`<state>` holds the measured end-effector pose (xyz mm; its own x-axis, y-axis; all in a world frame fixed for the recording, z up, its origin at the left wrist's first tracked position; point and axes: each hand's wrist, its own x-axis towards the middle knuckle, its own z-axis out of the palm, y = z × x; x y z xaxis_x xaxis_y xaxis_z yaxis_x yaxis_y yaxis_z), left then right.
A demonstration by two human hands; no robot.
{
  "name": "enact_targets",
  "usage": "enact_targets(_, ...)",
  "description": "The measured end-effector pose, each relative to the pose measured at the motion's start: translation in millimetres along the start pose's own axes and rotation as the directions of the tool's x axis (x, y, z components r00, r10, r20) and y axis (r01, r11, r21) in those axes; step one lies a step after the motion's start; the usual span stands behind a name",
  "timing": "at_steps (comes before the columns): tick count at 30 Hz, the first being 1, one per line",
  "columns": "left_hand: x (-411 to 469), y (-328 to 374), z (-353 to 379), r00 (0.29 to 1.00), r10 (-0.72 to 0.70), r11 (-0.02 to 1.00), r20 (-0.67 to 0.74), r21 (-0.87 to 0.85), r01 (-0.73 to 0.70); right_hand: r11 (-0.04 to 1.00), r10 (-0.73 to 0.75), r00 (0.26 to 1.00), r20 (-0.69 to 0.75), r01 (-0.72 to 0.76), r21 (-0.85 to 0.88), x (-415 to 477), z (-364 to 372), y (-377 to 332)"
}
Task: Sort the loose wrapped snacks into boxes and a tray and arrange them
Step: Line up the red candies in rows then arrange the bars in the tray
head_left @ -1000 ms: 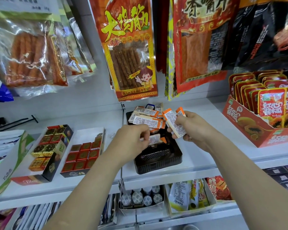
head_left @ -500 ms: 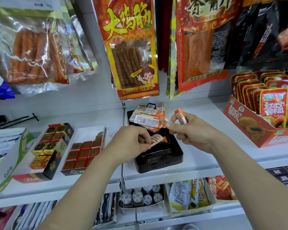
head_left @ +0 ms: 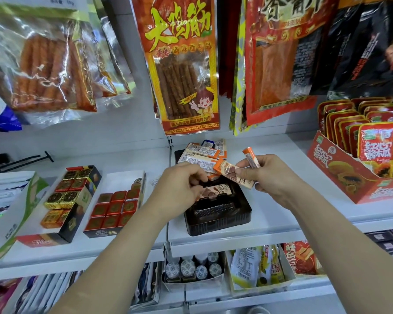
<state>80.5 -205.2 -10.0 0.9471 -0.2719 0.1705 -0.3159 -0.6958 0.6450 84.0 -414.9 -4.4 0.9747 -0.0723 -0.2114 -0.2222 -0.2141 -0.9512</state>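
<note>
right hand pinches 2 orange-white wrapped bars, left hand grips brown-white bar in black plastic tray; thin pinch may drop one.

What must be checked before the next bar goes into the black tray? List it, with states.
1. Right hand grips its two bars: ok.
2. Left hand pinches the brown-faced bar over the black tray: ok.
3. Tray's near end free of bars: ok.
4. Far pile lined up evenly: not ok, bars lie crisscross.
5. Pile resting inside the rim: cannot tell.
</note>
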Motion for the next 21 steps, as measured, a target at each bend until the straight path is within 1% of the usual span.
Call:
enact_targets(2,0.0,-2.2,-10.7,0.998,-0.046,0.992,0.032,0.122,0.042,1.0,0.0,1.0,0.018,0.0,-0.002,0.1,0.4,0.3)
enact_targets(4,-2.6,-3.0,-15.6,0.992,-0.061,0.97,0.112,0.241,0.032,1.0,-0.006,0.999,0.039,0.006,0.001,-0.3,1.4,-0.1)
enact_targets(6,-5.3,-2.5,-13.7,0.987,-0.048,0.958,0.155,0.287,0.002,1.0,-0.015,0.998,0.06,0.015,-0.003,-1.8,2.6,-1.5)
enact_targets(7,-5.8,-0.8,-12.7,0.989,-0.047,0.96,0.143,0.279,0.005,1.0,-0.02,0.997,0.071,0.021,-0.007,-2.5,3.4,-2.4)
enact_targets(8,-5.6,1.1,-12.3,0.992,-0.062,0.971,0.108,0.236,0.035,1.0,-0.023,0.996,0.084,0.024,-0.013,-3.7,3.9,-3.4)
enact_targets(9,-4.8,3.1,-12.4,0.994,-0.096,0.988,0.06,0.131,0.087,1.0,-0.025,0.995,0.099,0.026,-0.017,-4.7,4.5,-4.4)
enact_targets(10,-4.0,5.0,-12.5,0.99,-0.14,0.99,0.018,-0.027,0.141,1.0,-0.023,0.993,0.117,0.025,-0.018,-5.6,5.2,-5.4)
enact_targets(11,-3.8,7.2,-12.5,0.982,-0.187,0.963,0.007,-0.195,0.185,1.0,-0.021,0.99,0.137,0.023,-0.015,-6.7,5.8,-6.2)
enact_targets(12,-4.2,10.0,-12.3,0.976,-0.216,0.925,0.032,-0.314,0.215,1.0,-0.018,0.987,0.157,0.019,-0.007,-7.2,6.6,-6.5)
enact_targets(13,-5.2,12.5,-11.5,0.973,-0.221,0.899,0.072,-0.371,0.232,1.0,-0.017,0.984,0.178,0.016,0.006,-7.9,7.5,-6.5)
enact_targets(16,-6.7,16.0,-12.5,0.956,-0.255,0.87,0.147,-0.396,0.293,1.0,-0.01,0.979,0.205,0.012,-0.011,-10.2,10.4,-8.0)
enact_targets(18,-7.1,15.8,-18.3,0.932,-0.301,0.855,0.202,-0.376,0.357,0.999,0.018,0.986,0.168,-0.012,-0.037,-10.4,10.2,-9.6)
enact_targets(21,-11.4,14.9,-24.1,0.905,-0.29,0.865,0.312,-0.319,0.387,0.995,0.095,0.989,0.116,-0.096,0.01,-9.4,7.2,-12.6)
